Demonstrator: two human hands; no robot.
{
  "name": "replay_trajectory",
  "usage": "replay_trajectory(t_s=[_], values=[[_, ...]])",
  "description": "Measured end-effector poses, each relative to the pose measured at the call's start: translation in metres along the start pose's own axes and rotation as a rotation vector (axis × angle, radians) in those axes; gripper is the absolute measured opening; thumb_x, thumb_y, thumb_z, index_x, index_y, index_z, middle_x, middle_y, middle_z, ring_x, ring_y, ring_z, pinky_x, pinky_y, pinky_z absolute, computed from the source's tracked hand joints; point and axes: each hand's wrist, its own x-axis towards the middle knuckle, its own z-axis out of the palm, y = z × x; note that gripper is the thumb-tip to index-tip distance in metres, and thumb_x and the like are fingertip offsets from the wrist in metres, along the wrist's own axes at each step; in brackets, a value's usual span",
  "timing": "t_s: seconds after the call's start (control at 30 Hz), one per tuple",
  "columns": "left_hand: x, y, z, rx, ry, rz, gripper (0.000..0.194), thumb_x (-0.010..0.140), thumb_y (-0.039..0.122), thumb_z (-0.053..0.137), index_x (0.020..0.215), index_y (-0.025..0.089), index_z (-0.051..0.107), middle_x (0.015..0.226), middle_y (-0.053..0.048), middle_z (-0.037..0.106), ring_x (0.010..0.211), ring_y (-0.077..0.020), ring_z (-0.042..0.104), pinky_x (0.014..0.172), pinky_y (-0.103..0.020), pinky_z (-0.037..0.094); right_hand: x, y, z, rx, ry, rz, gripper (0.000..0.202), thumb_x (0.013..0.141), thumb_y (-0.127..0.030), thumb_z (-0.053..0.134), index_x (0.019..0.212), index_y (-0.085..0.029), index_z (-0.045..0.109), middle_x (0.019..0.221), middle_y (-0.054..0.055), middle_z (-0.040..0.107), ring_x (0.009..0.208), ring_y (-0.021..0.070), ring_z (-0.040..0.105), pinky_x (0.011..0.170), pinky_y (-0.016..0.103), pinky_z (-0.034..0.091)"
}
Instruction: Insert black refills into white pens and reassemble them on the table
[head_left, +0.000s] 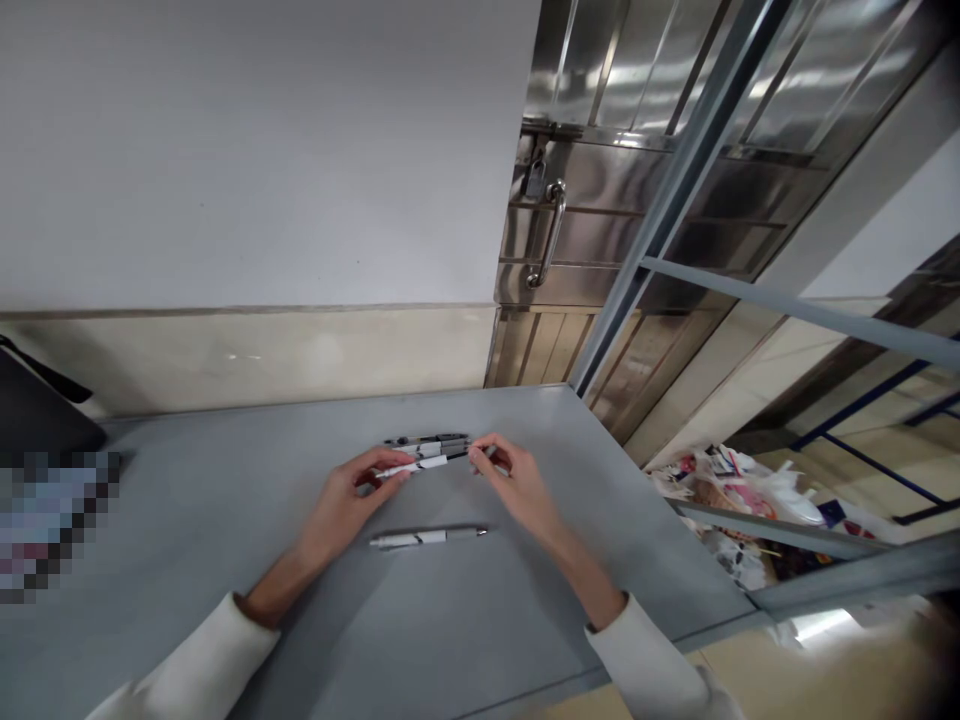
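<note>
My left hand (354, 497) is closed, fingers and thumb pinching the white barrel of a pen (429, 463) just above the table. A thin dark length shows at the barrel's right end, reaching toward my right hand (517, 485). The right fingers are closed in a pinch on a small grey piece (489, 453), which looks like the pen's grip section; the fingers partly hide it. Right behind the held pen lie more pens (427, 440), one dark and at least one white and grey. Nearer to me, a white pen with a grey grip (429, 538) lies flat, apart from both hands.
The grey tabletop (202, 480) meets a wall (360, 350) at the back. A black bag (41, 410) and a blurred-out item (52, 525) sit at the left. A metal frame post (622, 290) rises at the back right corner. Plastic bags (742, 490) lie beyond the right edge.
</note>
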Motion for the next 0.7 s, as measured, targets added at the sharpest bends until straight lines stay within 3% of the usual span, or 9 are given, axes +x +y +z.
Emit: replay_trajectory(t_s=[0.23, 0.33, 0.5, 0.7], values=[[0.001, 0.000, -0.001, 0.019, 0.019, -0.009, 0.031, 0.092, 0.050, 0.067, 0.107, 0.025, 0.079, 0.111, -0.005, 0.080, 0.091, -0.0253, 0.073, 0.078, -0.033, 0.055, 0.002, 0.009, 0.002, 0.106, -0.057, 0.033, 0.042, 0.096, -0.063, 0.059, 0.092, -0.023, 0.070, 0.087, 0.003, 0.071, 0.079, 0.0204, 0.071, 0.080, 0.033, 0.055], [0.001, -0.001, -0.002, 0.019, 0.022, -0.006, 0.032, 0.093, 0.050, 0.066, 0.107, 0.025, 0.078, 0.111, -0.005, 0.080, 0.094, -0.0250, 0.072, 0.078, -0.032, 0.054, 0.004, 0.013, -0.001, 0.122, -0.018, 0.057, 0.049, 0.097, -0.067, 0.053, 0.099, -0.022, 0.072, 0.094, 0.005, 0.074, 0.081, 0.0212, 0.072, 0.084, 0.036, 0.055], [0.002, 0.000, -0.003, 0.011, 0.055, -0.008, 0.031, 0.092, 0.050, 0.066, 0.107, 0.025, 0.078, 0.112, -0.004, 0.079, 0.095, -0.0247, 0.071, 0.080, -0.032, 0.053, 0.008, 0.015, -0.011, 0.124, 0.091, 0.079, 0.036, 0.090, -0.057, 0.069, 0.102, -0.024, 0.069, 0.093, 0.005, 0.076, 0.093, 0.0261, 0.075, 0.091, 0.039, 0.054], [0.002, -0.002, -0.003, 0.012, 0.040, -0.020, 0.033, 0.092, 0.052, 0.066, 0.108, 0.025, 0.078, 0.112, -0.004, 0.078, 0.092, -0.0242, 0.071, 0.077, -0.032, 0.052, 0.008, 0.011, -0.010, 0.212, 0.116, 0.037, 0.040, 0.087, -0.059, 0.072, 0.101, -0.022, 0.068, 0.092, 0.007, 0.076, 0.095, 0.0273, 0.076, 0.092, 0.040, 0.054]])
